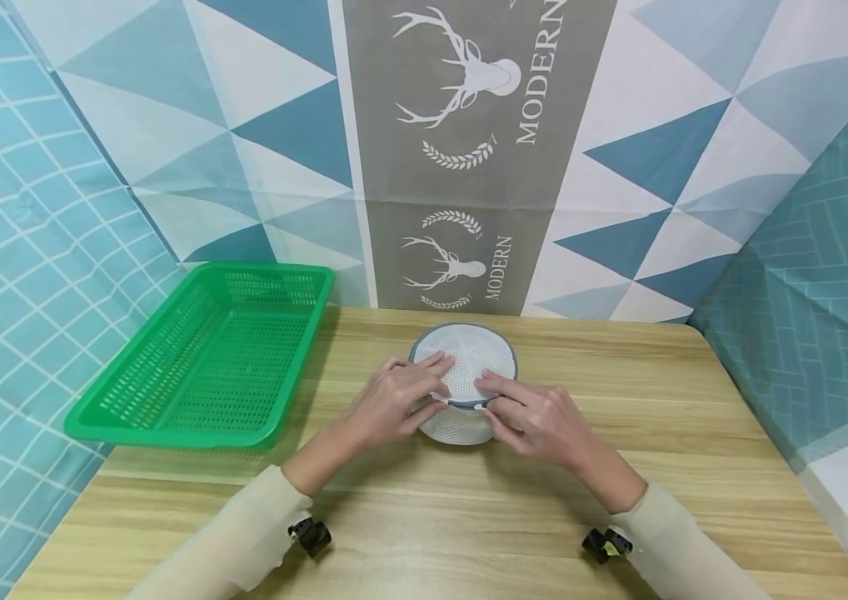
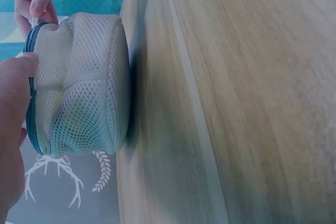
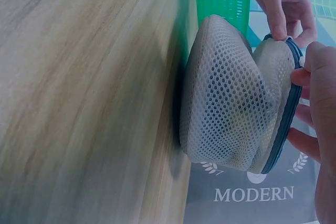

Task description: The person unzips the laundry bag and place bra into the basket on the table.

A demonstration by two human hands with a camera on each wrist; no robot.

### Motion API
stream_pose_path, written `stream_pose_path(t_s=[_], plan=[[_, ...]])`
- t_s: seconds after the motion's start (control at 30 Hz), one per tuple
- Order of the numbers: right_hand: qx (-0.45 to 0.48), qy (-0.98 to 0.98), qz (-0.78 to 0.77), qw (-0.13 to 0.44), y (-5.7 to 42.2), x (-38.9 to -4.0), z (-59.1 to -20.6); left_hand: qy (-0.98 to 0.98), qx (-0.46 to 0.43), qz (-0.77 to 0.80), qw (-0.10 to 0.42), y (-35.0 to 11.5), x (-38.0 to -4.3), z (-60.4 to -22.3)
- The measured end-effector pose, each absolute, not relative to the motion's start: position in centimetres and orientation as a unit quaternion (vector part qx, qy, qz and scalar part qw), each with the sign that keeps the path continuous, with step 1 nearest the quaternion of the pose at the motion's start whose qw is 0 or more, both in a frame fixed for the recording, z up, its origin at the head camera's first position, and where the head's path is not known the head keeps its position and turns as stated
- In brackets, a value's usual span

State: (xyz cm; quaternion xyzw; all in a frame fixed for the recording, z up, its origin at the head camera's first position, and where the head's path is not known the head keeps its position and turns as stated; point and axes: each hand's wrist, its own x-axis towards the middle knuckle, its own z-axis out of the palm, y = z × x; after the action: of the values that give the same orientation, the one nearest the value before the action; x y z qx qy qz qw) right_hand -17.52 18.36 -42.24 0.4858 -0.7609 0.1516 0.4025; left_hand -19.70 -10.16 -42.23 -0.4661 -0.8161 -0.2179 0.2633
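A round white mesh laundry bag (image 1: pixel 469 354) stands on the wooden table, its lid uppermost and edged by a blue-grey zip (image 3: pixel 283 124). My left hand (image 1: pixel 397 393) pinches the front left of the zip edge between thumb and fingers, close to a small white tab. At the front right, my right hand (image 1: pixel 540 417) pinches another white tab on the zip, its other fingers on the lid. In the left wrist view the bag's mesh side (image 2: pixel 86 87) sags and creases. Something faintly yellowish shows through the mesh; its kind cannot be made out.
A green plastic basket (image 1: pixel 285 400) with slotted walls sits at the table's left. Behind the wooden table (image 1: pixel 454 525) hangs a patterned cloth (image 1: pixel 461 167) with deer heads. Blue tiled-pattern cloths border both sides. Each sleeve's wrist carries a small black camera (image 1: pixel 309 536).
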Motion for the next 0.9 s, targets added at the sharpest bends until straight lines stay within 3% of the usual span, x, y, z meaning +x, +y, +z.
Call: stream_pose_path(t_s=[0.4,0.9], plan=[[0.486,-0.76,0.145,0.406,18.03,-17.53,-42.1,-0.805,-0.477,-0.217,0.279,-9.87,-19.68,-42.23],[0.489,-0.76,0.148,0.401,18.14,-17.65,-42.0,-0.818,-0.478,-0.214,0.237,-10.38,-19.38,-42.21]])
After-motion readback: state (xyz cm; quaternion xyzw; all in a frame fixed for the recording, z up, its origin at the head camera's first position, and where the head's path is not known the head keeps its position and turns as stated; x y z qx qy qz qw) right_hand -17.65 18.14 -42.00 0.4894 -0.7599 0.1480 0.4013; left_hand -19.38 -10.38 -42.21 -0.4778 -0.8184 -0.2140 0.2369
